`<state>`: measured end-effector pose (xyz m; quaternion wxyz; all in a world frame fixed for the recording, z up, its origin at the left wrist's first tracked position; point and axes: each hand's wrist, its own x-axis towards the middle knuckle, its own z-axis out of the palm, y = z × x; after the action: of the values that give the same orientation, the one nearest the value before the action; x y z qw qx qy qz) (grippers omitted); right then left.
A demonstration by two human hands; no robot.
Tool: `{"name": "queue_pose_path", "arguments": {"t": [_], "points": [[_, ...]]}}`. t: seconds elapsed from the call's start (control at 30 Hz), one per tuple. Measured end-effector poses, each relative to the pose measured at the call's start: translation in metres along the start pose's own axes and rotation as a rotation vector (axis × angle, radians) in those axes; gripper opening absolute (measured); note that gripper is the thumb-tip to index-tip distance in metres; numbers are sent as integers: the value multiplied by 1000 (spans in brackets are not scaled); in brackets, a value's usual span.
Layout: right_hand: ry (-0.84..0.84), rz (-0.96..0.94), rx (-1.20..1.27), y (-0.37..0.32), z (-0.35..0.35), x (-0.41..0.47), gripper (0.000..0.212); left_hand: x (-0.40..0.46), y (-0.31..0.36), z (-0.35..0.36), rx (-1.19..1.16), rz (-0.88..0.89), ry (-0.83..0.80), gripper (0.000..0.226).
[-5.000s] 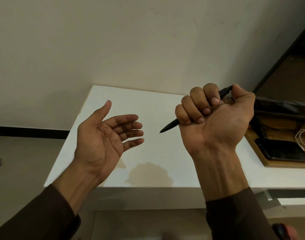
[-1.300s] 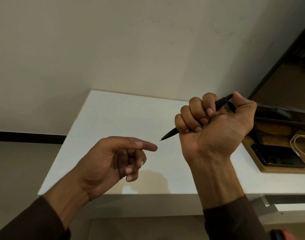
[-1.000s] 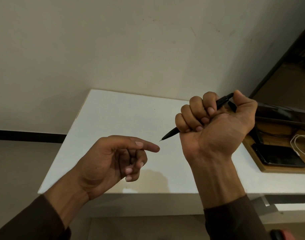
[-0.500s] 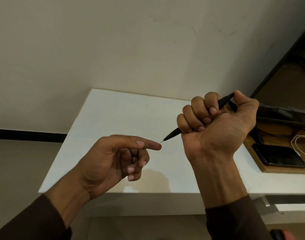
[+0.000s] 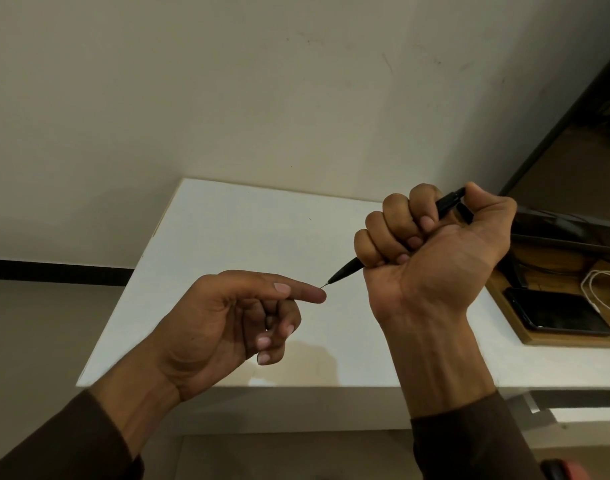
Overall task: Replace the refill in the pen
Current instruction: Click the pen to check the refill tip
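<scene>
Here, pen [image 5: 345,271] fisted in right hand [image 5: 435,258] (tip at left hand [image 5: 227,317] forefinger).

One view only, worn on the head, looking forward and down from above and behind the forearms. Wide-angle, so bent at the edges. Close to both hands: left hand [image 5: 227,317] left of centre, right hand [image 5: 435,258] right of centre, raised near the lens, sleeves running off the near edge. Beyond them a white table [image 5: 234,230], seen steeply from its near side, with a plain wall [image 5: 262,81] filling the far upper half. Cut off at far right, a wooden tray [image 5: 504,299]. Nothing shared with a second view.
</scene>
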<state>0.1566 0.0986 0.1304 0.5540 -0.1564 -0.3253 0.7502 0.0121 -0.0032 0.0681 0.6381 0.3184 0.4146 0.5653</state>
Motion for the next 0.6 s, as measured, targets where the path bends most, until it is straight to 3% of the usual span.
{"name": "queue_pose_path", "arguments": {"t": [0.6], "points": [[-22,11,-26,3,3,-2,46,-1,1,1,0,7,-19,44]]}}
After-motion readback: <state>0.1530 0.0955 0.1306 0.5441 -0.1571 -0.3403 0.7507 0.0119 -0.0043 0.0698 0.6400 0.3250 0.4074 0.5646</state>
